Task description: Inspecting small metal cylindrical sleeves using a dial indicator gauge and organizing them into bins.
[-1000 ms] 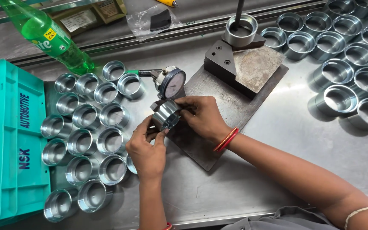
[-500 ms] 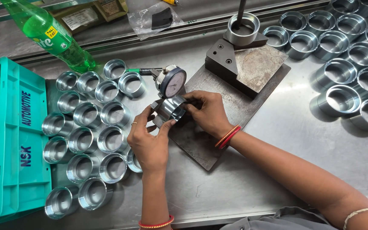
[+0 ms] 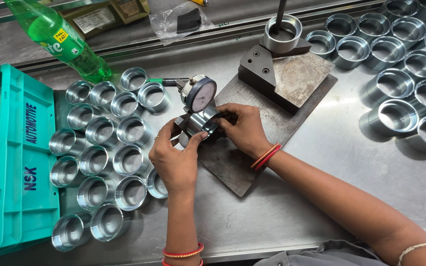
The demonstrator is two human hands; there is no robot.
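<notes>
A shiny steel ring (image 3: 203, 121) lies on its side under a round dial gauge (image 3: 200, 94) at the near left corner of a dark steel plate (image 3: 252, 148). My left hand (image 3: 176, 160) grips the ring from the near side, thumb against its rim. From the right, my right hand (image 3: 245, 128) holds the same ring, fingers curled over its top. Part of the ring is hidden by both hands.
Several steel rings (image 3: 99, 157) stand in rows at the left, beside a teal plastic crate (image 3: 20, 162). More rings (image 3: 405, 64) are grouped at the far right. A green bottle (image 3: 57, 37) lies at the back left. One ring (image 3: 283, 32) sits on a post behind the plate.
Both hands stay on the ring under the gauge. My left hand has shifted slightly, with the ring turned a little between the fingers.
</notes>
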